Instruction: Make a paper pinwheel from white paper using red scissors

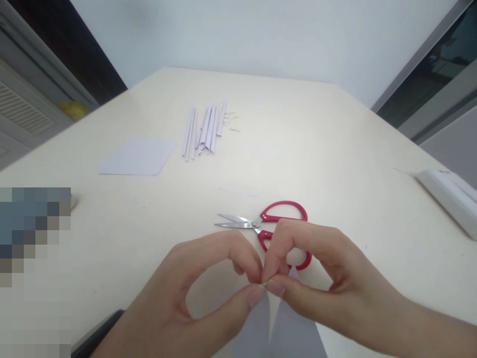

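Note:
My left hand (201,286) and my right hand (328,268) meet near the bottom middle, thumbs and forefingers pinched together at one spot. A tiny bit of white paper (265,285) shows between the fingertips, and the rest of what they grip is hidden. Below them is thin white paper (300,328), split by a narrow wedge-shaped gap, with a pointed tip by my right thumb. Just beyond my fingers lie scissors (255,224) with red handles, blades parted and pointing left. My right hand covers part of their handles.
Several rolled paper tubes (208,129) lie farther back, with thin paper scraps (233,124) beside them. Left of these is a flat stack of white paper (137,156). A thin paper strip (238,192) lies behind the scissors. At the right edge rests a white object (449,199).

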Demonstrator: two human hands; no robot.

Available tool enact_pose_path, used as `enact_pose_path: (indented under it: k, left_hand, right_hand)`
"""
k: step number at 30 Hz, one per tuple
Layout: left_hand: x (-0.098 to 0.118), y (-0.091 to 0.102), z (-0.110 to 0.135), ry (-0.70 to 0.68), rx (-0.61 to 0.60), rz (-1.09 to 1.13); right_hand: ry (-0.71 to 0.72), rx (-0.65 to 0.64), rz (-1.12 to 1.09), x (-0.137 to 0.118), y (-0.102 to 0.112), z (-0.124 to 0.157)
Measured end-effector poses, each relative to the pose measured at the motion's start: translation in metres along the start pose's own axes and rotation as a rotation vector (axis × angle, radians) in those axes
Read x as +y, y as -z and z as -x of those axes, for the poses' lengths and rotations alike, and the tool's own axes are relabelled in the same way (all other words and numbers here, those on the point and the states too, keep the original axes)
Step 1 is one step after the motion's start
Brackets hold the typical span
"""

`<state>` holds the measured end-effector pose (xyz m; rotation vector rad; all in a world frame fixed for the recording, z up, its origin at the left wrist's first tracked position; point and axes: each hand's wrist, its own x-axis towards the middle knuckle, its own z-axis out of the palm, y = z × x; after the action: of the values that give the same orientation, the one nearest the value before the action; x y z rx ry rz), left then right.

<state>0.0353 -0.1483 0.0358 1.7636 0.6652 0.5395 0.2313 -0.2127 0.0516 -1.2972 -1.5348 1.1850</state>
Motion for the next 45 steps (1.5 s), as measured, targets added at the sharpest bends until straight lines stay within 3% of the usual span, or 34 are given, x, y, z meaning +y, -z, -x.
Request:
enact_pose_path:
  k: [7,14,29,45]
  left_hand:
    - [0.007,0.004,-0.006,0.014,-0.087,0.157]
    - [0.008,0.005,-0.008,-0.027,-0.089,0.119]
    - [0.001,0.000,-0.001,-0.121,-0.028,-0.120]
    - [0.003,0.001,-0.001,-0.079,-0.053,-0.046]
  right_hand:
    - [-0.084,-0.066,-0.164,-0.003,0.002,0.001]
    - [-0.100,-0.080,-0.244,-0.002,0.002,0.000]
    - [-0.019,0.008,-0.215,0.004,-0.004,0.000]
    - [-0.018,0.043,-0.147,0.006,-0.009,0.004]
